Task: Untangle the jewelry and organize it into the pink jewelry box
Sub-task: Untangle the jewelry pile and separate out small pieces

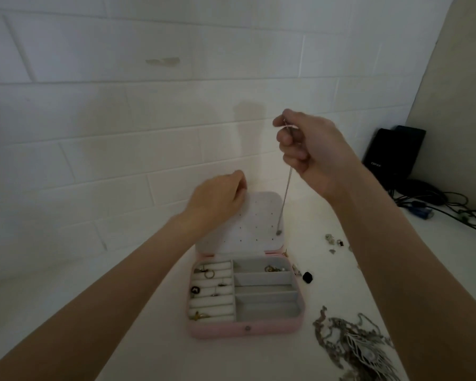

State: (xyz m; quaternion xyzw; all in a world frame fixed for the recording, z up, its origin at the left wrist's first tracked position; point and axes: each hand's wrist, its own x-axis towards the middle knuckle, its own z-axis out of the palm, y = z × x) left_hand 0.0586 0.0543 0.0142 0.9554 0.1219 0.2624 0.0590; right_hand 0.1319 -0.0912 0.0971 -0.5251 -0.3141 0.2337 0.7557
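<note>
Necklace chain [285, 188] hanging plumb from right hand [311, 149], long axis vertical, 12 to 6 o'clock, small pendant [278, 232] at bottom end, level with the 3 o'clock edge of the open lid [259, 215]. Right hand fingers curled, pinching chain top. Left hand [220, 200] at lid's 10 o'clock corner, fingers curled over the lid edge; grip or mere touch, cannot tell. Pink jewelry box [245, 329] open on counter [66, 298]; rings in roll slots at 9 o'clock side, grey compartments at 3 o'clock side mostly vacant. Tangled pile [349, 342] on counter at 4 o'clock of box.

Handling estimate: chain light, limp, fine, prone to kinking and re-knotting; hold near clasp end, lower pendant first, coil slowly.
</note>
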